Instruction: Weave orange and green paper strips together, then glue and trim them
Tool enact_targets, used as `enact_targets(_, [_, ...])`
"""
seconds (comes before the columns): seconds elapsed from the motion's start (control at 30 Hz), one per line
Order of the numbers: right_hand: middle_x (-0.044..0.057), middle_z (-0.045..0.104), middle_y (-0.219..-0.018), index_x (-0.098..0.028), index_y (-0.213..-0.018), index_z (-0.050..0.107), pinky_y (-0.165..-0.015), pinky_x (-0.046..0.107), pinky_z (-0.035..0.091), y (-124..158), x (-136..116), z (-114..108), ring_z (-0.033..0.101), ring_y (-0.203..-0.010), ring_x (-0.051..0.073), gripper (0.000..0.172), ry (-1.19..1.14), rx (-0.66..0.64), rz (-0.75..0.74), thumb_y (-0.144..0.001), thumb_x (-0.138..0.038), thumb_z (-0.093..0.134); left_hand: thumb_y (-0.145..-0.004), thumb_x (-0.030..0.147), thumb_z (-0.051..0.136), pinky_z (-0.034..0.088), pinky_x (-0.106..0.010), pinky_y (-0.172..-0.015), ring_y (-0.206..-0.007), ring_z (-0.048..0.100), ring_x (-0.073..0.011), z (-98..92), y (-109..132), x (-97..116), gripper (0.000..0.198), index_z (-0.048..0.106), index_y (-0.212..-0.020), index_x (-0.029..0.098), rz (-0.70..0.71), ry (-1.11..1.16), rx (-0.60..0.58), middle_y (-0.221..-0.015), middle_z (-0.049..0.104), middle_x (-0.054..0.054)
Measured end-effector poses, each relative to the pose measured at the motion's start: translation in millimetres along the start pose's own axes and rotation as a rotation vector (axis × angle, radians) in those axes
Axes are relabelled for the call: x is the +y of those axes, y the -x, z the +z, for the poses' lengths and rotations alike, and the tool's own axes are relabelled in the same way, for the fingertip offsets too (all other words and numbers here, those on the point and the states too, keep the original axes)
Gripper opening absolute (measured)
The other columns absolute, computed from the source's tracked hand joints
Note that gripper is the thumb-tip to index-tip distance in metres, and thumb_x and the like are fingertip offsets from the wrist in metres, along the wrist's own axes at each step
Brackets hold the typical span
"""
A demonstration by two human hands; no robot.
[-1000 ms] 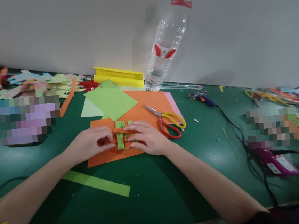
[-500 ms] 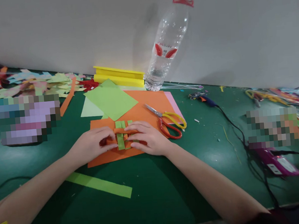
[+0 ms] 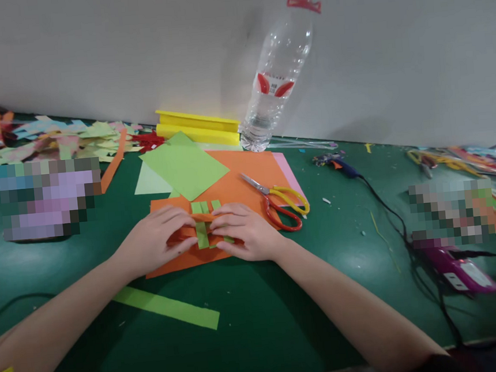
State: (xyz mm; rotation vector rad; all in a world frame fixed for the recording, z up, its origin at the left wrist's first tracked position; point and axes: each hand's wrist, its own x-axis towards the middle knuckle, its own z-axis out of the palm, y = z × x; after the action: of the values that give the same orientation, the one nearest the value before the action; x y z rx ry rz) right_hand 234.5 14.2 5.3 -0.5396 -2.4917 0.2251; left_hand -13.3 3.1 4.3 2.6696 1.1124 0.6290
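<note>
A small weave of green and orange paper strips (image 3: 202, 229) lies on an orange sheet (image 3: 235, 190) in the middle of the green table. My left hand (image 3: 155, 240) pinches the weave's left side, fingers curled on the orange strips. My right hand (image 3: 246, 232) presses on its right side, fingertips closed on the strips. The two hands nearly touch over the weave, and most of it is hidden under the fingers.
Red and yellow scissors (image 3: 282, 203) lie just right of my right hand. A green sheet (image 3: 183, 167) and a clear bottle (image 3: 279, 67) stand behind. A loose green strip (image 3: 167, 307) lies near me. Paper scraps (image 3: 53, 142) at far left; cables (image 3: 401, 224) and a purple device (image 3: 459, 271) at right.
My hands have drawn slightly closer together over the weave, the left fingers sliding right along the orange strips. Nothing else has moved.
</note>
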Motion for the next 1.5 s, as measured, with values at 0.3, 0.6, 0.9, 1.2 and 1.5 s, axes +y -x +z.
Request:
enact_targets(0.3, [0.003,0.070,-0.099,-0.017,-0.097,0.064,-0.096,0.036,0.046,0.5,-0.6,0.9,0.056,-0.110,0.018,0.017,0.026,0.060,-0.005,-0.087,-0.028,0.055,-0.090,0.047,0.048,0.033,-0.040,-0.099,-0.116,0.047,-0.0244,1.4,-3.9,4.2,0.043,0.044,-0.124,0.021,0.022,-0.066,-0.043,-0.122,0.056,-0.007])
enact_targets(0.6, [0.003,0.070,-0.101,-0.019,-0.098,0.063,-0.094,0.038,0.047,-0.6,-1.2,2.6,0.056,-0.111,0.019,0.017,0.088,0.030,-0.035,-0.087,-0.027,0.053,-0.086,0.054,0.050,0.032,-0.043,-0.103,-0.117,0.049,-0.0255,6.2,-5.5,8.6,0.052,0.042,-0.124,0.019,-0.022,-0.061,-0.025,-0.123,0.057,-0.009])
enact_targets(0.9, [0.001,0.071,-0.099,-0.018,-0.094,0.064,-0.094,0.036,0.047,-2.3,-3.4,0.7,0.056,-0.110,0.019,0.014,0.150,0.032,-0.081,-0.086,-0.023,0.053,-0.087,0.052,0.050,0.035,-0.042,-0.100,-0.117,0.049,-0.0247,11.7,-6.2,12.4,0.049,0.043,-0.123,0.021,-0.063,-0.022,-0.093,-0.124,0.056,-0.008])
enact_targets(1.2, [0.001,0.071,-0.095,-0.015,-0.090,0.065,-0.094,0.034,0.047,-1.8,-3.4,0.5,0.058,-0.106,0.018,0.012,0.233,0.061,-0.139,-0.085,-0.018,0.054,-0.090,0.045,0.047,0.037,-0.040,-0.097,-0.117,0.049,-0.0246,13.4,-5.1,9.7,0.041,0.044,-0.123,0.022,-0.076,0.004,-0.118,-0.123,0.057,-0.008])
enact_targets(1.5, [0.000,0.070,-0.086,-0.018,-0.081,0.065,-0.088,0.032,0.051,2.4,-0.6,-2.7,0.060,-0.092,0.015,0.012,0.297,0.082,-0.146,-0.085,-0.018,0.054,-0.089,0.042,0.051,0.037,-0.042,-0.098,-0.118,0.048,-0.0248,13.0,-4.9,8.9,0.041,0.043,-0.123,0.023,-0.069,0.020,-0.114,-0.124,0.056,-0.008])
